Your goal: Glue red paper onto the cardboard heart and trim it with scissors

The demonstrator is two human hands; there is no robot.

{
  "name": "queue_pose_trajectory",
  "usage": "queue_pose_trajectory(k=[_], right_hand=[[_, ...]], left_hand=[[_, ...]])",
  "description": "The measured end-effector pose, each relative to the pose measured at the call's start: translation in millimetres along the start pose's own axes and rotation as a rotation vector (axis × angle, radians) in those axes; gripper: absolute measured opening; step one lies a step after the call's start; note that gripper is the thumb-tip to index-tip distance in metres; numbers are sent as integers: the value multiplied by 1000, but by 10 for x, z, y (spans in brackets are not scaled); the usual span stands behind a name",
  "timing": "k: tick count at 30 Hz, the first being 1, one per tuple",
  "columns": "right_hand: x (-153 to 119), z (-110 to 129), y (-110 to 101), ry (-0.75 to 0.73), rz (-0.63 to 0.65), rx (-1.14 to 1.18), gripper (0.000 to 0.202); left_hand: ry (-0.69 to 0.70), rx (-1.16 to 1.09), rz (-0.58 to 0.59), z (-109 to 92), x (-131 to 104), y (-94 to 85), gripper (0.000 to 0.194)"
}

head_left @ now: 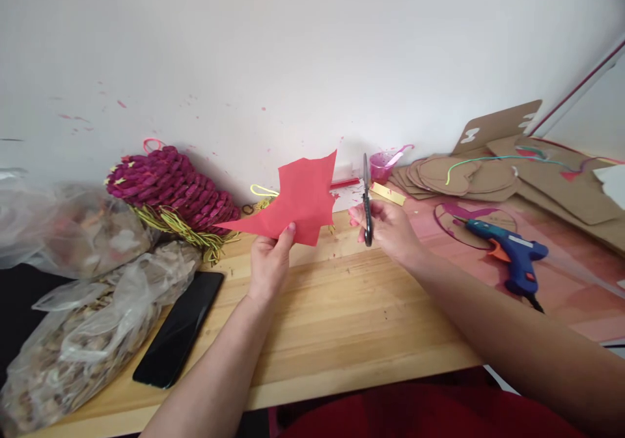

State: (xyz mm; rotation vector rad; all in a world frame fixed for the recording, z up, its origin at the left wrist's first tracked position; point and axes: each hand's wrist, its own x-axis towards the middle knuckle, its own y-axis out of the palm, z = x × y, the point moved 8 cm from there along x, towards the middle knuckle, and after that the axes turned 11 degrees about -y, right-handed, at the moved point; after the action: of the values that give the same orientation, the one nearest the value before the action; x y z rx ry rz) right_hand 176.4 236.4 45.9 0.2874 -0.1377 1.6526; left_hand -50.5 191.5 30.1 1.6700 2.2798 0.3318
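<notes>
An irregular piece of red paper (303,194) with a long point to the left is raised above the wooden table (342,321). My left hand (271,259) pinches its lower edge, thumb on top. To the right of the paper, my right hand (385,226) is closed on the scissors (367,210), which stand upright with the tip upward. The scissors and the paper are apart. Whether the blades are parted cannot be made out.
Left: plastic bags (97,334), a black phone (178,330) and a magenta braided piece (170,181). Right: a blue glue gun (517,249), cardboard pieces (561,194) and a heart outline (452,226). A pink cup (379,166) stands near the wall.
</notes>
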Motion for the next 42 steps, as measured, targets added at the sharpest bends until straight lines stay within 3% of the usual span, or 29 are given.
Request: queue_pose_trajectory(k=[5,8,12,16,24,30,36,39,42], right_hand=[[-35,-113,102,67,1,154,42],[-100,-207,150,140,-70,229,42],[-186,-207,206,111,-183,292,41],[-245,-175,304,118,-162,292,38],[-253,-184,342,145,-118,355,37],[-204,-202,269,127,-118,335,35],[-205,-144,230,97,-115,290,35],[-177,-155,183,102,-121,274,37],[-122,-158,10,110,-226,241,45]], left_hand=[[-126,-68,164,124,-7,133,33],[-244,-108,174,226,-48,176,37],[-305,-184,183,309,-134,270,42],[-231,-103,196,298,-202,345,54],[-169,-54,197,188,-179,328,66],[-129,43,242,191,-169,337,48],[-230,-67,160,294,-128,250,40],[-136,2,127,226,-82,202,39],[52,112,10,63,-34,69,36]])
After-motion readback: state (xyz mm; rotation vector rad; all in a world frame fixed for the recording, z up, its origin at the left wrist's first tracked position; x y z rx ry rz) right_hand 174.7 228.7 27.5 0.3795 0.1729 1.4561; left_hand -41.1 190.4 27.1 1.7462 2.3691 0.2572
